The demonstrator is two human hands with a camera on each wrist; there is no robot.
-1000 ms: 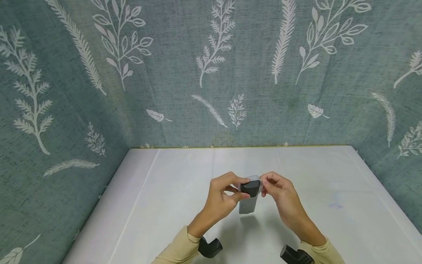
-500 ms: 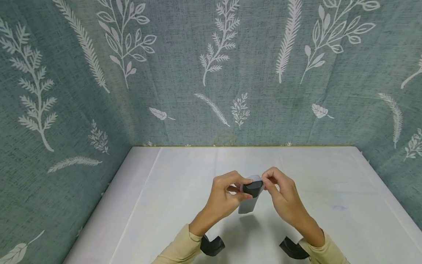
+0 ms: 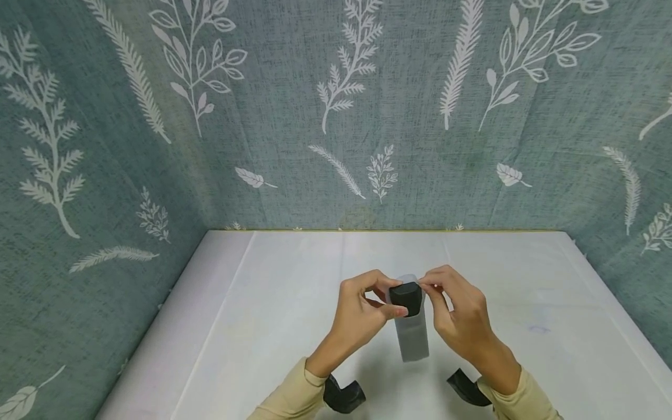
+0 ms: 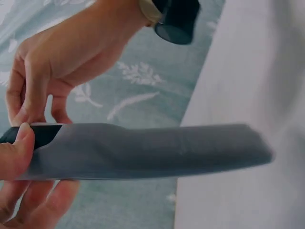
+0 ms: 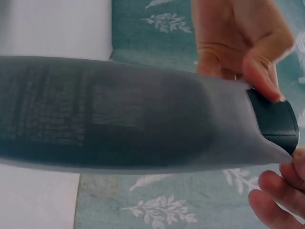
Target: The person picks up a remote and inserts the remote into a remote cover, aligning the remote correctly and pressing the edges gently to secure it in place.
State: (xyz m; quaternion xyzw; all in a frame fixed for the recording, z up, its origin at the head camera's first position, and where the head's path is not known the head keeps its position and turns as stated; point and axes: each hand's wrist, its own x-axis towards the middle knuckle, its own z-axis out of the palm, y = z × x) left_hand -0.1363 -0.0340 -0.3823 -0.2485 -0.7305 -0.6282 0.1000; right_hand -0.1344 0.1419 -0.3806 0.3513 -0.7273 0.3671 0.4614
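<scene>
A dark bottle with a black cap point(image 3: 406, 298) sits inside a frosted, see-through sleeve point(image 3: 412, 341). It is held above the white table, cap end up, its lower end hanging toward the person. My left hand point(image 3: 361, 306) grips the cap end, thumb and fingers on opposite sides. From the other side my right hand point(image 3: 461, 312) pinches the edge of the sleeve's mouth beside the cap. In the right wrist view, blurred lines of print show through the sleeve point(image 5: 143, 114), and its corner lies at the right fingertips. The left wrist view shows the left thumb point(image 4: 16, 155) over the cap.
A white table point(image 3: 283, 268) lies beneath both hands. Green cloth point(image 3: 273, 116) with white leaf prints encloses it at the back and sides. Black devices are worn at the left wrist point(image 3: 343, 396) and the right wrist point(image 3: 467, 389).
The bottle's lower end has swung right and nearer the person, so more of the sleeve shows. The right hand has shifted slightly right; both hands keep their hold.
</scene>
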